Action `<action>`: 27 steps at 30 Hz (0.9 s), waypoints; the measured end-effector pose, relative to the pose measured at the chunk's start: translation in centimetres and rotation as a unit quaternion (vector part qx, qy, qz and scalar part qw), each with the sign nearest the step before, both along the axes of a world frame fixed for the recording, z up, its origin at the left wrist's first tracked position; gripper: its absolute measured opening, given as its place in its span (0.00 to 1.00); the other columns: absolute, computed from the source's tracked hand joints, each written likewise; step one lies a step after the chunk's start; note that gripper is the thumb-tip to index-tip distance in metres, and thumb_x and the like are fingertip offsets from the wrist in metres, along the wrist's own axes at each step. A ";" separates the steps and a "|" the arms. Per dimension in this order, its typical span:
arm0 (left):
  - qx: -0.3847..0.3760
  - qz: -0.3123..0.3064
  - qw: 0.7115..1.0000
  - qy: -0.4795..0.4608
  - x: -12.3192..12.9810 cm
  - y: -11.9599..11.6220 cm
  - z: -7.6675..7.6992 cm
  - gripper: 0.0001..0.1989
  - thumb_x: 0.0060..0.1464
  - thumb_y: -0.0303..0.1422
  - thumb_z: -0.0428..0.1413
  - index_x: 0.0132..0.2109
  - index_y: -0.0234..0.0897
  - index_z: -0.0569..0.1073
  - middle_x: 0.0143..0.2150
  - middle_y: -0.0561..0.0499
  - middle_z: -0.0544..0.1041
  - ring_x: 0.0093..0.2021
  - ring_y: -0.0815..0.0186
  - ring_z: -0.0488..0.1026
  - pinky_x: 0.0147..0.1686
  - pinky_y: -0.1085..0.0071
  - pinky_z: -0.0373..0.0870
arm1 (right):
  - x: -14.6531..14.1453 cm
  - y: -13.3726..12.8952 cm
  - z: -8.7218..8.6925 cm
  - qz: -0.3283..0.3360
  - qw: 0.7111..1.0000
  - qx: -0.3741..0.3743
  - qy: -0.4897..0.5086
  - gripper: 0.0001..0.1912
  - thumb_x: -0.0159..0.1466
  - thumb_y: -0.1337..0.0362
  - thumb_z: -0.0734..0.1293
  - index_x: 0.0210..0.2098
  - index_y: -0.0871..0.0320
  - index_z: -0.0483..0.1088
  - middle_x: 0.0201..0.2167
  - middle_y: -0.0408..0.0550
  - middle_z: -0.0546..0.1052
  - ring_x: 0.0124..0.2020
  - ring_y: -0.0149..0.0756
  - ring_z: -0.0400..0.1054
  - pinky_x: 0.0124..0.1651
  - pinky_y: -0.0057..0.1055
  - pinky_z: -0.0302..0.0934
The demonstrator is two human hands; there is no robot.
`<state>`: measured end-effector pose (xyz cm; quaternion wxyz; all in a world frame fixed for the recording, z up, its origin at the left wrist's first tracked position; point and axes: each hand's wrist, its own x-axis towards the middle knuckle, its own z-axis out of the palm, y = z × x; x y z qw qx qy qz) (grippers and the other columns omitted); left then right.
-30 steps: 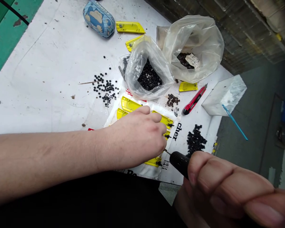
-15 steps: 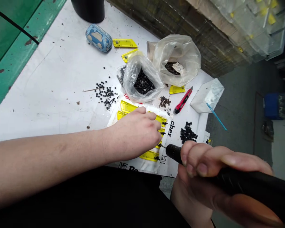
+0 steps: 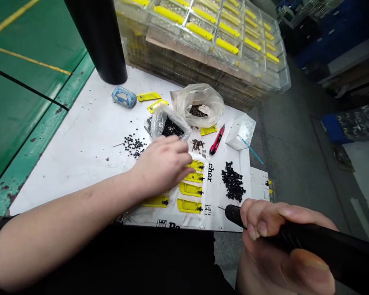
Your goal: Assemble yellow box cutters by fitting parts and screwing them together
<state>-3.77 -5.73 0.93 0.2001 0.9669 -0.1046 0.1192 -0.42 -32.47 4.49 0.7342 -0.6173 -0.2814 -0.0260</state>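
Note:
My right hand grips a black power screwdriver, its thin bit pointing left above the table's front edge, apart from the yellow parts. Several yellow plastic parts lie in rows on a white printed bag, with small black clips at their right ends. My left hand is over the upper rows, fingers curled and closed; its fingertips are hidden, and so is whatever they hold. Just behind it stands an open plastic bag of small black pieces.
Loose black rings are scattered left of the bag. A pile of black clips, a red utility knife and a white block lie right. Behind stand another bag, a blue case, a black cylinder and stacked clear trays.
My left hand has moved up from the lower yellow parts towards the bag of black pieces. The screwdriver bit has drawn away from the yellow parts. The camera view has tilted up.

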 end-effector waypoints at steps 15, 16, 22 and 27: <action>0.073 0.158 0.983 0.064 1.1 2.4 -0.8 0.28 0.71 0.48 0.60 0.67 0.33 0.78 0.68 0.39 0.79 0.61 0.40 0.71 0.55 0.46 0.70 | -1.2 1.4 0.3 0.067 0.997 -0.008 0.036 0.18 0.69 0.53 0.74 0.52 0.58 0.77 0.27 0.41 0.73 0.23 0.34 0.68 0.27 0.37 0.62; 0.066 0.163 0.983 0.056 1.2 2.4 -0.7 0.26 0.71 0.47 0.60 0.66 0.33 0.79 0.65 0.39 0.81 0.59 0.41 0.72 0.55 0.47 0.71 | -1.2 1.4 0.3 0.067 0.997 -0.011 0.037 0.18 0.69 0.53 0.74 0.52 0.57 0.77 0.27 0.41 0.73 0.23 0.34 0.68 0.27 0.37 0.62; -0.024 0.165 0.984 -0.056 1.0 2.7 0.1 0.14 0.72 0.35 0.57 0.52 0.36 0.86 0.50 0.43 0.87 0.50 0.51 0.77 0.52 0.52 0.76 | -0.7 1.0 0.2 0.063 0.998 -0.002 0.017 0.17 0.69 0.54 0.73 0.51 0.59 0.78 0.25 0.41 0.73 0.22 0.34 0.67 0.26 0.37 0.61; -0.169 0.124 0.974 -0.085 0.2 1.5 1.0 0.08 0.67 0.28 0.61 0.45 0.38 0.86 0.41 0.49 0.87 0.44 0.61 0.80 0.46 0.64 0.77 | -1.3 1.1 1.4 0.018 0.999 0.005 0.036 0.17 0.68 0.51 0.76 0.48 0.57 0.79 0.24 0.39 0.72 0.20 0.33 0.65 0.26 0.38 0.60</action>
